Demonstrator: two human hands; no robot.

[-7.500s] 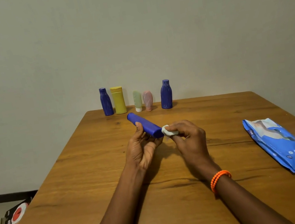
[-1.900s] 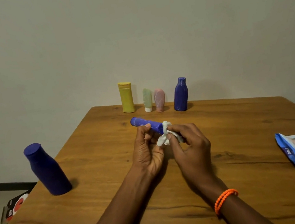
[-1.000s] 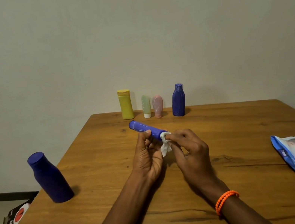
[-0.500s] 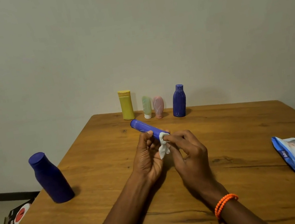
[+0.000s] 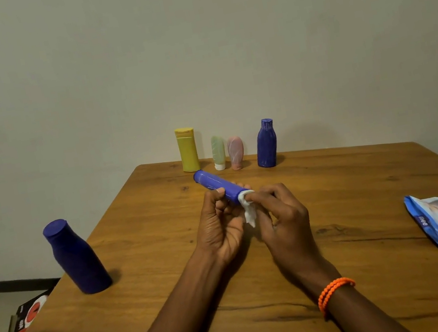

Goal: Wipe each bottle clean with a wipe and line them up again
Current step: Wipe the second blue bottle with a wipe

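Both hands meet over the middle of the tabletop (image 5: 360,176). Left hand (image 5: 220,230) curls around a slim blue tube bottle (image 5: 217,185), held nearly level with its far end pointing away. Right hand (image 5: 282,219) pinches a crumpled white wipe (image 5: 247,207) against the bottle's near end. Judging by this, the wiping of this bottle is under way. Beyond the hands stand a yellow bottle (image 5: 187,149), a green tube (image 5: 218,152), a pink tube (image 5: 236,152) and a blue bottle (image 5: 266,143) in a row. Another blue bottle (image 5: 77,256) stands well left of the hands. Next likely calls for finishing the rub, then standing the bottle upright in line.
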